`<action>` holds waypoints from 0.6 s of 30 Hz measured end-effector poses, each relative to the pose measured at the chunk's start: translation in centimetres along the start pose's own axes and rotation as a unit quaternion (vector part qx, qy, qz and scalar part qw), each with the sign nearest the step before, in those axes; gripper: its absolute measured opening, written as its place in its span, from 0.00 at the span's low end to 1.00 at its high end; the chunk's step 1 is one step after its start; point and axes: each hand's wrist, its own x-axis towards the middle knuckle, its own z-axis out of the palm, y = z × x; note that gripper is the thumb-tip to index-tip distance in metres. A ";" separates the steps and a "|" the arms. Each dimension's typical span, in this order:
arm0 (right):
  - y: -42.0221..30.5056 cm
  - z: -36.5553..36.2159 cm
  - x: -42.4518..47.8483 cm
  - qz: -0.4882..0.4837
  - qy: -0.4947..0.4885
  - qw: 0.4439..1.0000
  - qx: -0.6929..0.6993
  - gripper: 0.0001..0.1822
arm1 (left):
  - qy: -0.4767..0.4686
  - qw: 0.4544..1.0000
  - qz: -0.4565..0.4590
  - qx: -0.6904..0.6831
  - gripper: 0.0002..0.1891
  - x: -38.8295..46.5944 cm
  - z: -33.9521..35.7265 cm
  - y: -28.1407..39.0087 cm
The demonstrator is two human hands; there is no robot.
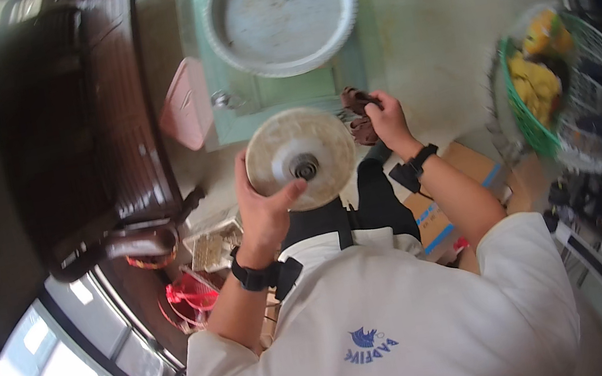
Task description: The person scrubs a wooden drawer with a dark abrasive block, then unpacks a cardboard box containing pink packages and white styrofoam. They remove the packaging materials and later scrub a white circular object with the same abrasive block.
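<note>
My left hand (268, 206) grips a round, pale, stained disc (323, 142) by its left side. The fingers curl behind the rim and the thumb lies across the face, close to the dark, ridged hub (304, 167) at the centre. To the right of the disc, my right hand (390, 116) pinches a crumpled brown cloth (365, 131). The cloth hangs near the disc's right rim; whether they touch I cannot tell. Both are held up in front of my body, over my legs.
Ahead, a large white round tray (282, 10) rests on a green panel-like surface (293, 90), with a pink plastic piece (187, 108) beside it. Dark wooden furniture (122, 98) stands left. A green basket (518, 101) with yellow items is right; a cardboard box (458, 172) lies below it.
</note>
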 end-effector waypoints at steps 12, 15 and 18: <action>-26.4 -10.3 -18.5 -0.338 0.312 0.788 -0.410 0.26 | -0.335 0.941 0.025 -0.025 0.35 -1.5 18.7 2.3; -25.6 -13.9 -22.4 -0.306 0.373 0.747 -0.457 0.23 | -0.370 0.929 0.017 -0.003 0.33 -4.5 23.1 1.0; -25.1 -16.2 -28.7 -0.256 0.427 0.716 -0.489 0.21 | -0.406 0.914 0.000 -0.014 0.31 -9.3 26.8 0.3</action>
